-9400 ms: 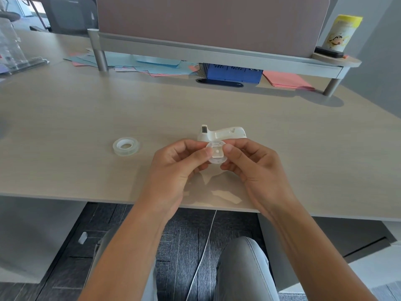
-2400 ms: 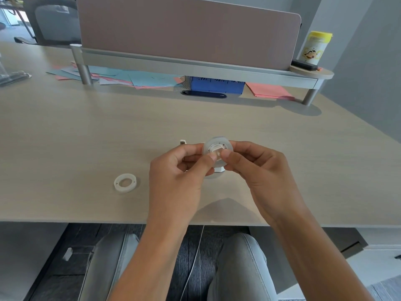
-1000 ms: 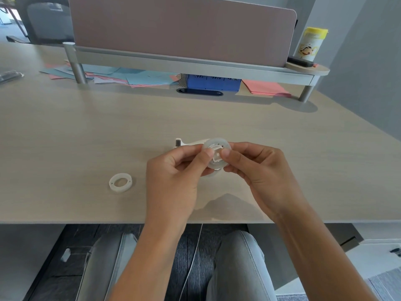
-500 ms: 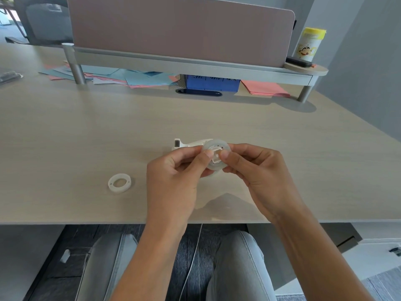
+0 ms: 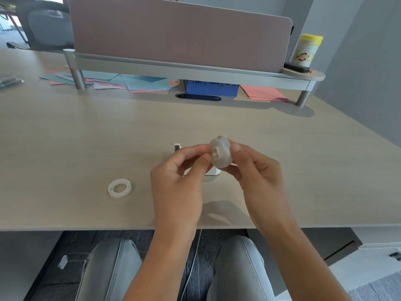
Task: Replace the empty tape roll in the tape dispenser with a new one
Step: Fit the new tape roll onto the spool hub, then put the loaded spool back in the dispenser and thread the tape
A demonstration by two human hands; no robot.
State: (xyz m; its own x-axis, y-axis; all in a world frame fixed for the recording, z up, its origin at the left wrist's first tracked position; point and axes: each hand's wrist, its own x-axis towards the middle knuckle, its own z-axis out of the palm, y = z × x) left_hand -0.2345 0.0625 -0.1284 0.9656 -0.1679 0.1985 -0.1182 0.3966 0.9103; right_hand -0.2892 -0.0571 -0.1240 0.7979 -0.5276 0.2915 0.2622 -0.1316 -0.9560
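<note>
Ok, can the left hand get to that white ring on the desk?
Probably yes: the ring lies alone on bare desk, left of the left hand, but that hand is pinching the roll.

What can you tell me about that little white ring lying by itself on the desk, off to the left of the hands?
The white ring is a small, flat hoop that looks like matte plastic, with a wide open centre showing the desk through it. Two tiny notches or holes seem to mark its rim on opposite sides. It lies flat on the pale wood-look desktop, near the front edge, casting a faint shadow. Nothing touches it; the left hand is clearly apart from it. No tape is visible on it.
</note>
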